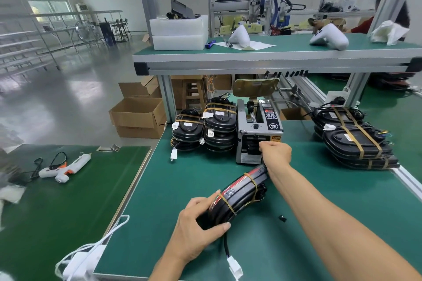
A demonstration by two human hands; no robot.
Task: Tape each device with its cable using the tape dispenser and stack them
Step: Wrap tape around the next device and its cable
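1. Head view, the hands: the left hand [199, 223] grips the near end of a black device [238, 194], thumb on one side and curled fingers on the other; the device is tilted on its edge above the green table [319, 223], with a red stripe along its upper side and two brownish tape bands around it; its black cable with a white connector [235, 266] hangs down from the near end and lies at the table edge.
2. The right hand [276, 153] reaches to the front of the tape dispenser [259, 132]; its fingers are curled at the outlet, thumb and forefinger together; whether a piece of tape is between them I cannot tell, it is too small to see.
3. The tape dispenser is a grey box standing upright on the table, just behind the far end of the held device.
4. Left of the dispenser stand two stacks of taped devices [205, 128], just beside it; right of it, well apart, lies another pile of taped devices [356, 141] near the table's right edge.
5. A small black piece [282, 218] lies on the table between the two forearms.
6. On the darker table at the left lies a white glue gun [66, 166]; cardboard boxes [138, 116] stand on the floor behind.
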